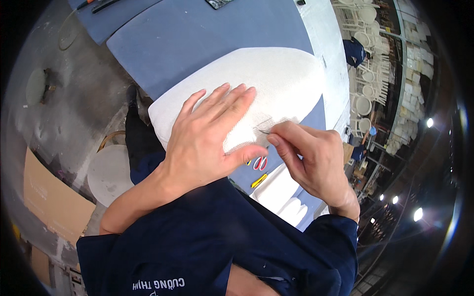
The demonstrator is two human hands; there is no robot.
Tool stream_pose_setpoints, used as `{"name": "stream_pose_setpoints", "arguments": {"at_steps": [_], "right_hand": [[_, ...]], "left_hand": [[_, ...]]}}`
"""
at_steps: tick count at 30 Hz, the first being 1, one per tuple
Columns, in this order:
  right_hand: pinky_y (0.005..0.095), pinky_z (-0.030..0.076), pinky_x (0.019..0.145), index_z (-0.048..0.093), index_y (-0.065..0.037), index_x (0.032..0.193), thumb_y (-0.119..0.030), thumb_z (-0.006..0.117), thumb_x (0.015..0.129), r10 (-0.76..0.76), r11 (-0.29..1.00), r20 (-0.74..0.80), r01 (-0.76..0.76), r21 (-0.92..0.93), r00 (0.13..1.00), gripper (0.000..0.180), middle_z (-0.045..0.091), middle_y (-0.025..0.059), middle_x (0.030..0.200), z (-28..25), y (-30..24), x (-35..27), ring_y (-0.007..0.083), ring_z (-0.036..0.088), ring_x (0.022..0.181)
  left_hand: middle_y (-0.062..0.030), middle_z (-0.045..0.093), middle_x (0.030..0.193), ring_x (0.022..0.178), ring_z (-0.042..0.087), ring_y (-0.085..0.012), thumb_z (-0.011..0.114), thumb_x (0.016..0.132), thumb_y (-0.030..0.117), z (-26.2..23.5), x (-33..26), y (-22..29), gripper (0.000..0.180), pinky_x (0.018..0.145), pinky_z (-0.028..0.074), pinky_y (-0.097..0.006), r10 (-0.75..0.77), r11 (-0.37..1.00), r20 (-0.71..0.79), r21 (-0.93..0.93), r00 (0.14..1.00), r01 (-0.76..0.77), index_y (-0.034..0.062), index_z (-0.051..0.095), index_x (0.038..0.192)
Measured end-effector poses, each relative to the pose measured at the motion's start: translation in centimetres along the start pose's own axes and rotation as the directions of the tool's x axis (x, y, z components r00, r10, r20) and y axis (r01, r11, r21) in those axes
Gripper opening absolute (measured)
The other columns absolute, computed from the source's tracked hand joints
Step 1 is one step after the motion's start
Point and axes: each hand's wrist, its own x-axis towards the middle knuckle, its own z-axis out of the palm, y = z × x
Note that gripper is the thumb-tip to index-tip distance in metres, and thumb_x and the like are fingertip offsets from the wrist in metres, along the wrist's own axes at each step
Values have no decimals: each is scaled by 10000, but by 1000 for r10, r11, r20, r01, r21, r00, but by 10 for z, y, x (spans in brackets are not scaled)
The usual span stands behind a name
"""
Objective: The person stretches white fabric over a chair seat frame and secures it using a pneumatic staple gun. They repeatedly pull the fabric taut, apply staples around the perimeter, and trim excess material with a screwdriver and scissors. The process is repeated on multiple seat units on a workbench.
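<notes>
Over padding point(276, 74), right fingers point(292, 132) partly hide a tool point(264, 131).

Padded piece point(276, 71): matt, textured cloth
Thin tool point(264, 131): metal-looking
Work surface point(197, 39): smooth, matt
Flat board point(54, 195): matt cardboard

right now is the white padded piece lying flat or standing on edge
Lying flat: the white padded piece shows its broad face upward on the blue-grey surface, left hand spread on top.
</notes>
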Motion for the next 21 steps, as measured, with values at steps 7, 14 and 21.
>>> {"name": "stream_pose_setpoints", "arguments": {"at_steps": [7,14,21], "right_hand": [[450,527,559,635,-96,964,-176,763,972,-3,997,58,7,-79,998,152,659,84,793,5,-7,-6,337,697,663],[452,554,550,610,-78,979,-169,754,943,31,977,197,13,-214,980,175,659,88,791,-5,-16,-8,334,718,661],[439,518,503,603,-84,919,-184,725,1004,94,996,-24,-94,8,995,179,652,108,738,26,-19,-6,328,688,583]], "left_hand": [[-239,672,1503,1429,617,-450,822,926,326,8,-3,0,711,1183,480,-551,42,995,-2,-89,999,-42,-13,628,1520],[-238,663,1516,1434,616,-442,872,838,260,10,-3,-1,782,1201,480,-542,71,993,22,-99,997,-69,-27,620,1521],[-224,669,1518,1440,623,-417,855,800,248,3,0,-6,795,1194,495,-534,76,991,17,-110,997,-74,-14,633,1517]]}}
